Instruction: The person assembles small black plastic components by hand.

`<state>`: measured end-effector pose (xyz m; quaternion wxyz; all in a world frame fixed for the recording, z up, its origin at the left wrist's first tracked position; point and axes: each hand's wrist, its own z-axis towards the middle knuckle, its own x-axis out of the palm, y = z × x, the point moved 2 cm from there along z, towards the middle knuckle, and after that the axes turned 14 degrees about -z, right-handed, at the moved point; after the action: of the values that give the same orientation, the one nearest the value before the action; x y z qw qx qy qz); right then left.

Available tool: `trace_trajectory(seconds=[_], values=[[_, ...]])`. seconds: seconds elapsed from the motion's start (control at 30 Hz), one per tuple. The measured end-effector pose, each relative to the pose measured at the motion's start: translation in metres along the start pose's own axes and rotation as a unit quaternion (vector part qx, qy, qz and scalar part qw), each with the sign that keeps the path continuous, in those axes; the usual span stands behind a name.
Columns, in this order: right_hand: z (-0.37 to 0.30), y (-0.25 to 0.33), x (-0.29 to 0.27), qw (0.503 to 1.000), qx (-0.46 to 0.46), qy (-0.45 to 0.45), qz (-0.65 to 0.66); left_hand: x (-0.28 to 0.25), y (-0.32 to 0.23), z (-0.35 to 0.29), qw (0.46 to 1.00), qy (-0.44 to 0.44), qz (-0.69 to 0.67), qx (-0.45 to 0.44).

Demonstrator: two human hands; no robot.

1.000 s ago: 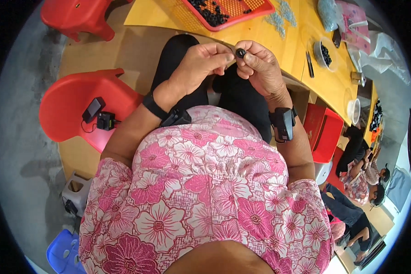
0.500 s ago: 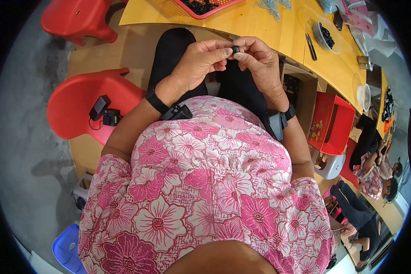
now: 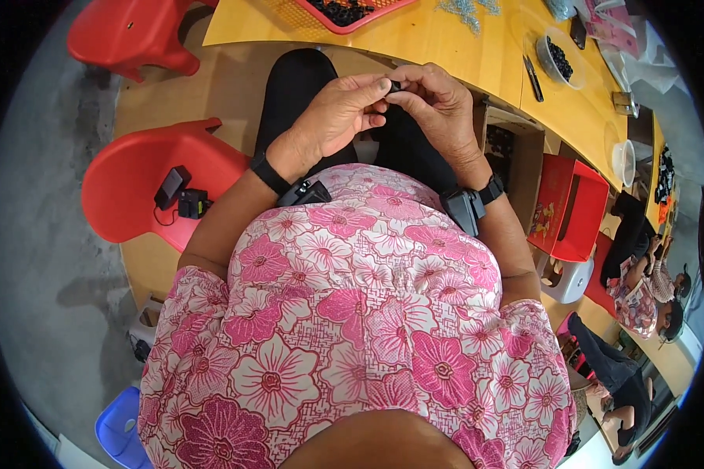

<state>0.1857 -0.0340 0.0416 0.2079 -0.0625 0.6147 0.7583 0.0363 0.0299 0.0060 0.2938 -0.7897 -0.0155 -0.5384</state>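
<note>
Two Hands Meet Over One Small Black Piece

In the head view, I see a person in a pink floral top working just off the near edge of a yellow surface (image 3: 485, 66). The left hand (image 3: 328, 113) has its grip closed, thumb and forefinger pinching one end of a small black piece (image 3: 395, 86). The right hand (image 3: 438, 102) grips the other end between thumb and fingers. So the piece sits between both sets of fingertips, above the person's dark-clad knees; the fingers cover most of it.

On the surface, a red basket (image 3: 343, 30) holds more black pieces, with a scatter of silvery bits (image 3: 471, 11) near it. Farther right is a clear bowl (image 3: 548, 69) of black pieces, with a dark pen-like tool (image 3: 533, 79) just beside it. A red chair (image 3: 125, 184) stands to the left, bearing two black devices (image 3: 181, 191). A red box (image 3: 571, 207) is on the right, near a pale stool (image 3: 569, 280).
</note>
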Motion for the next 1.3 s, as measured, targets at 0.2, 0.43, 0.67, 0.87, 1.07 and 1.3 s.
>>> trace_trajectory(seconds=[0.2, 0.43, 0.67, 0.87, 1.07, 1.3], values=[[0.004, 0.002, 0.0, 0.993, -0.019, 0.01, -0.114, -0.014, 0.002, -0.001, 1.0, -0.002, -0.016, -0.026], [0.009, -0.005, 0.006, 0.997, 0.04, 0.05, -0.048, -0.027, 0.003, 0.004, 0.998, 0.003, -0.046, -0.053], [0.02, -0.021, -0.001, 0.993, 0.011, 0.103, -0.057, -0.035, 0.005, 0.019, 0.987, 0.002, -0.119, -0.11], [0.043, -0.073, -0.058, 0.959, 0.169, -0.157, -0.163, -0.053, 0.011, 0.032, 0.994, -0.045, -0.079, -0.063], [0.053, -0.117, -0.117, 0.885, 0.185, -0.212, -0.372, -0.068, 0.015, 0.027, 0.992, -0.081, 0.03, -0.089], [0.055, -0.123, -0.12, 0.888, 0.15, -0.189, -0.391, -0.07, 0.017, 0.027, 0.991, -0.087, 0.035, -0.1]])
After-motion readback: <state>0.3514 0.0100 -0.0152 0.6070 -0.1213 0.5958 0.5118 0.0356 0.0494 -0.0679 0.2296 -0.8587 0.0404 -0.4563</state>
